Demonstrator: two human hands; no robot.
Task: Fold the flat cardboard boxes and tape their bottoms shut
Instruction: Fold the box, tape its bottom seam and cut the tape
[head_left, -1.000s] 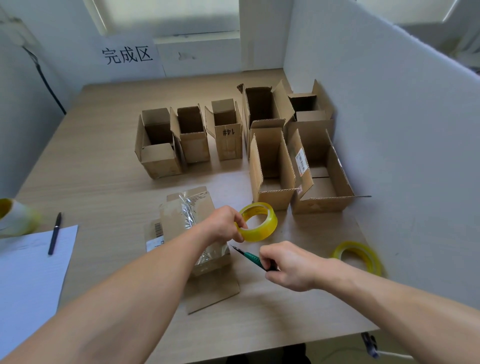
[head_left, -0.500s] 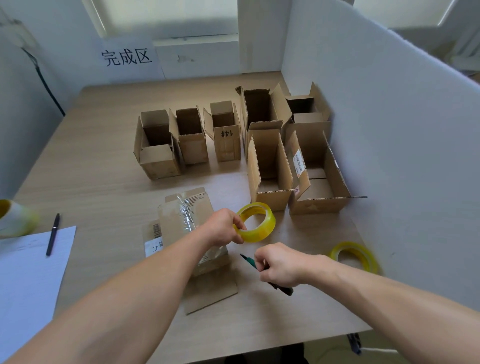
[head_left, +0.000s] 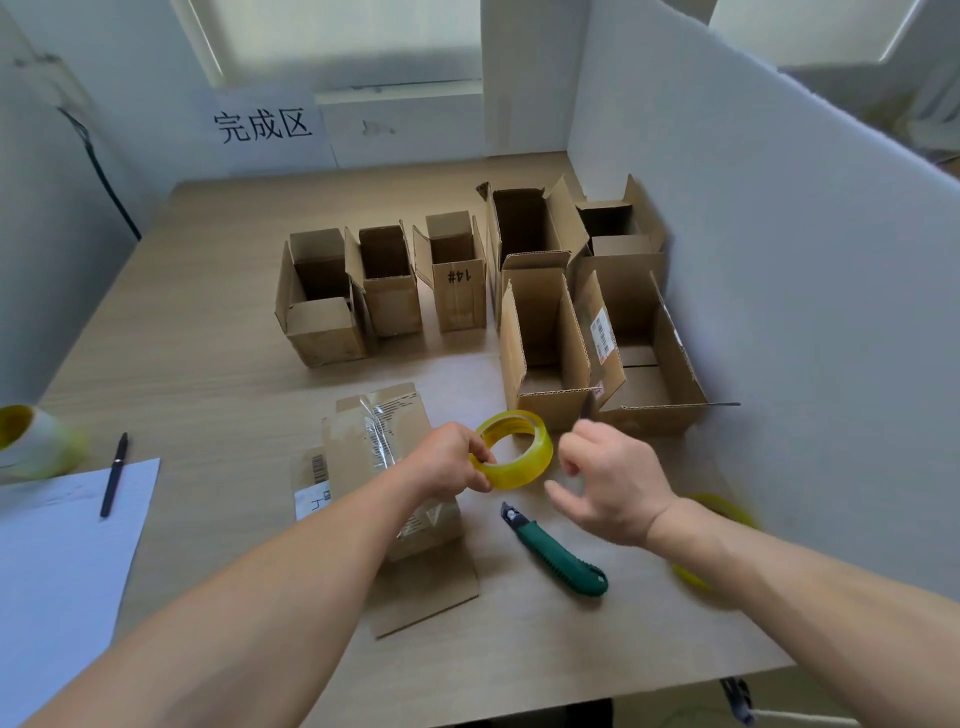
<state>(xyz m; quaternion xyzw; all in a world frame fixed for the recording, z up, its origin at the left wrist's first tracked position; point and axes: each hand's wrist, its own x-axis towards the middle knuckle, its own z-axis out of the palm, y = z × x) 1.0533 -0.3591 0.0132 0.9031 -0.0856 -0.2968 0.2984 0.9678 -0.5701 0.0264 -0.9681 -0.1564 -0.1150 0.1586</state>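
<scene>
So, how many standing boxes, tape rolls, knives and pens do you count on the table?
Standing boxes: 7
Tape rolls: 3
Utility knives: 1
Pens: 1
Total: 12

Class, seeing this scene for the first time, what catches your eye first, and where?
The translucent yellow tape roll at the centre, gripped by the left hand, stands out first. Just right of it hovers the empty right hand, beside a green-handled utility knife lying on the wooden table. Behind them, open brown cardboard boxes stand side by side.
</scene>
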